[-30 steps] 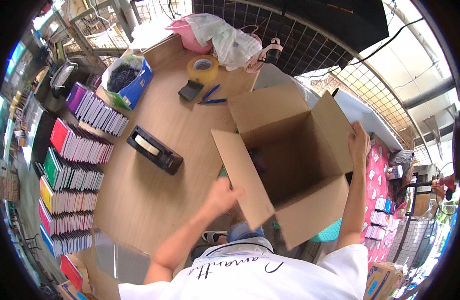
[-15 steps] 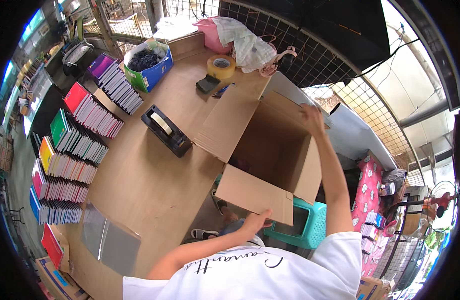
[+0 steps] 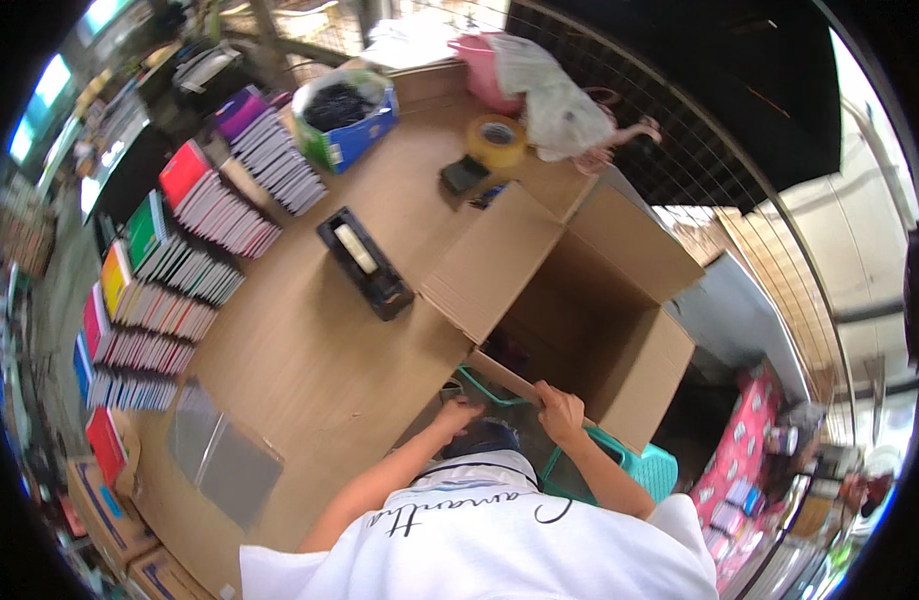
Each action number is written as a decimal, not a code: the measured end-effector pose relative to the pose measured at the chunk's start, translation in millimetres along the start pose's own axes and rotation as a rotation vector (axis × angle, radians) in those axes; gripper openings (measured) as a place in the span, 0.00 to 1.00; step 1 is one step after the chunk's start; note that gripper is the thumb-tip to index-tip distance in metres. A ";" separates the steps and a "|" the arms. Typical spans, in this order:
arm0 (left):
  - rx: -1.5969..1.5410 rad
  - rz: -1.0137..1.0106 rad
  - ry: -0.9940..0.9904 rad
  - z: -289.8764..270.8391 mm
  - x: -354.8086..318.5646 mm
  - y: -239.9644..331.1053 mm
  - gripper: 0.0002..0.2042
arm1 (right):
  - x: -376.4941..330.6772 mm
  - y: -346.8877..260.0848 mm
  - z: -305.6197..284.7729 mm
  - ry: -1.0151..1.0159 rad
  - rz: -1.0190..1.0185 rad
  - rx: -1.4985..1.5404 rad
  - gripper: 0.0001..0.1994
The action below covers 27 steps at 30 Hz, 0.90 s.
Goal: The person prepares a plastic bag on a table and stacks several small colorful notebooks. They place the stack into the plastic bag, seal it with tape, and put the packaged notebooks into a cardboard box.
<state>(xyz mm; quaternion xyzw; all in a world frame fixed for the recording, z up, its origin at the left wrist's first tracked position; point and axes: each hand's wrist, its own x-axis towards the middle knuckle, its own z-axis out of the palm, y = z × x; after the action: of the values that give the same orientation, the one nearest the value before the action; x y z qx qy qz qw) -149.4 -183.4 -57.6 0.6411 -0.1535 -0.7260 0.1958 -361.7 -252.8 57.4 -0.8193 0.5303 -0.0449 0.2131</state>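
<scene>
- The open cardboard box [image 3: 589, 320] now sits lower, at 3 o'clock of the wooden table [image 3: 309, 360], its mouth facing up over a teal plastic stool [image 3: 634, 465]; half a second ago it stood a little higher against the table edge, and a second ago it was held up and tilted in front of the person.
- The right hand [image 3: 559, 400] has left the far rim and now grips the near flap at 6 o'clock of the box, fingers curled narrowly around the cardboard edge.
- The left hand [image 3: 457, 412] has come off that flap; it rests at the table edge, at 9 o'clock of the right hand, fingers bent, and whether it holds anything cannot be told.
- The far-left flap now lies on the tabletop, reaching toward the black tape dispenser [image 3: 364, 262]; by judgement the box is settled and open for packing.
- The tape roll [image 3: 496, 143], at 12 o'clock of the box, and the rows of coloured notebooks [image 3: 169, 260] have kept their places.
</scene>
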 end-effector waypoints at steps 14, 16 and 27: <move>-0.245 0.862 0.078 -201.0 -251.1 25.8 0.23 | 104.3 -128.0 -76.4 -0.177 -0.288 0.456 0.23; -0.422 1.065 0.578 -258.2 -279.8 -14.7 0.21 | 123.7 -212.6 -81.6 -0.179 -0.503 0.475 0.23; 0.146 0.317 2.041 -419.2 -322.2 -242.8 0.17 | 102.9 -521.5 164.8 -0.594 -0.581 0.418 0.16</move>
<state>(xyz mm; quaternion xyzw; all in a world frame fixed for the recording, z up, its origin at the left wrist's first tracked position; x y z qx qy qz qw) 277.5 196.2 53.0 0.9342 -0.0409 0.2083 0.2868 175.5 -113.8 99.5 -0.8508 0.1744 0.0278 0.4950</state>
